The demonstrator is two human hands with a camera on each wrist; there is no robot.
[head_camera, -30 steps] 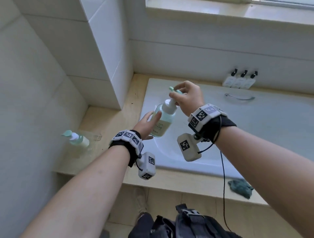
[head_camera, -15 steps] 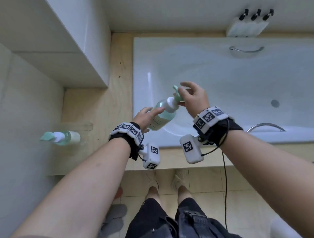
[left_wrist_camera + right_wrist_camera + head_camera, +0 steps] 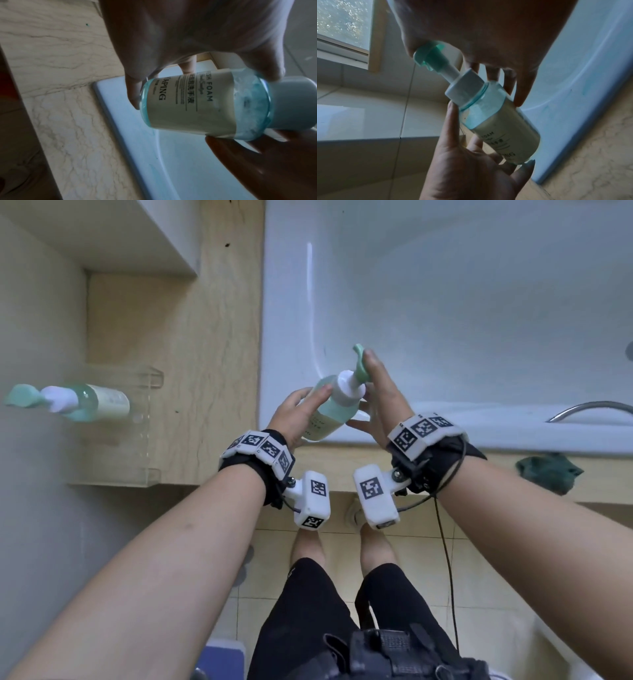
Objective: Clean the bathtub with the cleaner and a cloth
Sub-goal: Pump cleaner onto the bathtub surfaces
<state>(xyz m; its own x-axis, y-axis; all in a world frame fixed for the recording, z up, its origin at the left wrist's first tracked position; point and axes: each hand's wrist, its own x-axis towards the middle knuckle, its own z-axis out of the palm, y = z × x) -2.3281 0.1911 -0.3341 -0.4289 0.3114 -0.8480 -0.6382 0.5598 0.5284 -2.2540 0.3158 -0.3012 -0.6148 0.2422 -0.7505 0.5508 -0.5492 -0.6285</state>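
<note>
Head view showed the left hand [image 3: 294, 416] curled round the bottle [image 3: 329, 409], tilted over the near corner of the tub [image 3: 445, 302]. The right hand [image 3: 380, 402] had its fingers nearly straight, pressing on the green pump [image 3: 359, 364]. The cloth [image 3: 548, 470] lay bunched on the ledge [image 3: 219, 320], well to the right.

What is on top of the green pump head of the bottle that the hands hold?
Straight fingers of the right hand lie on the pump head. They cover its top; the nozzle opening is hidden.
</note>
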